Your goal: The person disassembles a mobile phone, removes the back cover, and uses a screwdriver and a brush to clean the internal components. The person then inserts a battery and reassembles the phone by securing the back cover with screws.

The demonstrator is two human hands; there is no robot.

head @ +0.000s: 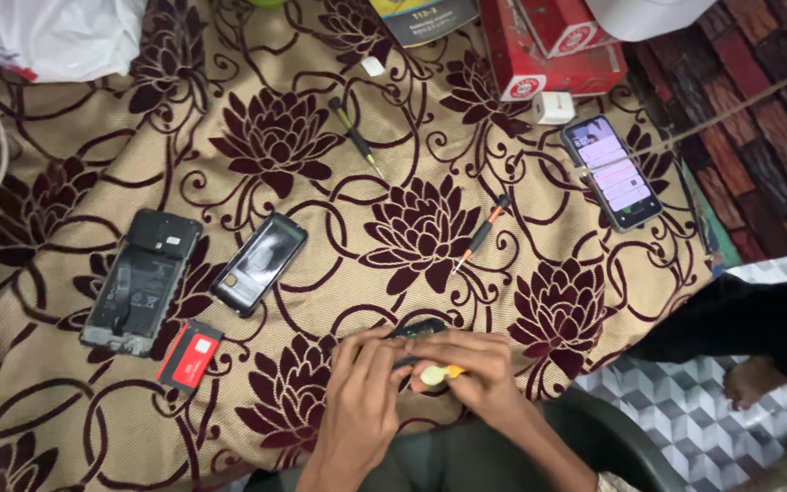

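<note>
Where hands [412,374] meet, floral cloth [503,301], tiled floor [703,410]

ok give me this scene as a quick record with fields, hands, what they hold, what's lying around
surface: floral cloth, tan with dark red flowers
left hand: steadies a small dark device
right hand: grips a yellow-handled tool at the device
left of hands: opened phone body, black phone, red card
middle: green screwdriver, orange screwdriver
top right: lit phone, red boxes
</note>
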